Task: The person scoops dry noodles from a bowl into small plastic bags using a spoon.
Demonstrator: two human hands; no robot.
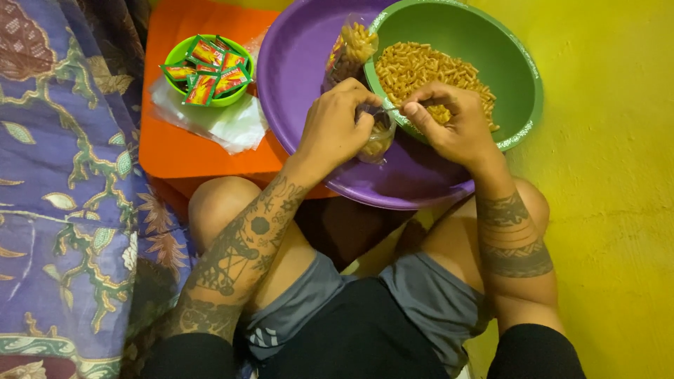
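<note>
Pinching crinkly clear bag (pixel 375 137) (ridged snacks), green bowl (pixel 523 77)

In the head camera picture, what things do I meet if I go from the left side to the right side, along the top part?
Patterned purple cloth → small green bowl of red-and-green sachets on an orange surface → purple basin → left hand holding a clear bag of snack sticks → right hand → green bowl → yellow floor.

1. An orange stool top (pixel 175 147) carries a small green bowl (pixel 208 100) of red-and-green sachets near its far edge.
2. Clear plastic bags (pixel 232 126) lie flat beside the bowl.
3. A purple basin (pixel 302 63) overlaps the stool's right edge.
4. Yellow floor (pixel 611 210) stretches right.
</note>
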